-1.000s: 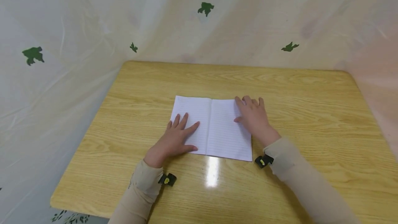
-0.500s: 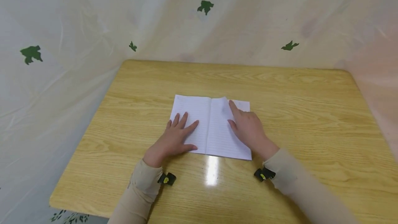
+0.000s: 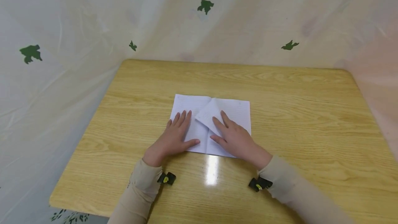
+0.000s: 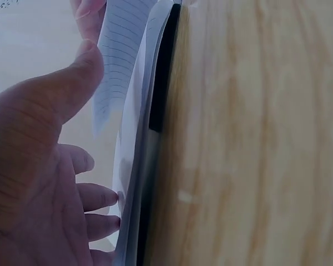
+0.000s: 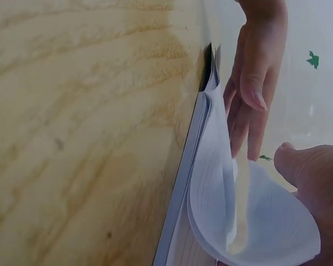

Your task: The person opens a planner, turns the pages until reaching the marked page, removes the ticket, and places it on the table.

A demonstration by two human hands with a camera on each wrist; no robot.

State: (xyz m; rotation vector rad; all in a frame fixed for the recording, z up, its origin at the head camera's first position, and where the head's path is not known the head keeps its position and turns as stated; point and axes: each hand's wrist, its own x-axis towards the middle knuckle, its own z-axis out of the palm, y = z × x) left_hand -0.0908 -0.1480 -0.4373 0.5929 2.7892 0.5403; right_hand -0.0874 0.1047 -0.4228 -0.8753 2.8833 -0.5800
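An open notebook with lined pages (image 3: pixel 237 110) lies on the table. The left hand (image 3: pixel 174 136) rests on its left page, fingers extended. Over the right page, the right hand (image 3: pixel 237 139) touches a lifted page (image 3: pixel 209 113) that folds toward the left, its corner above the left page. In the right wrist view the page (image 5: pixel 283 221) curves up against the right hand (image 5: pixel 322 177), with the left hand (image 5: pixel 261 72) beyond. The left wrist view shows the left hand's fingers (image 4: pixel 100 197) at the notebook's surface (image 4: pixel 127 144).
The notebook stands on a wood-grain table (image 3: pixel 295 113). Behind it hangs a pale curtain (image 3: pixel 248 16) with green bird shapes (image 3: pixel 206 6). Each sleeve carries a black band (image 3: pixel 167 179) at the wrist. A bright reflection shows near the front.
The right hand has moved left from the right page's upper outer corner, and the page has lifted and folded over leftward. The left hand's index finger has drawn closer to its other fingers.
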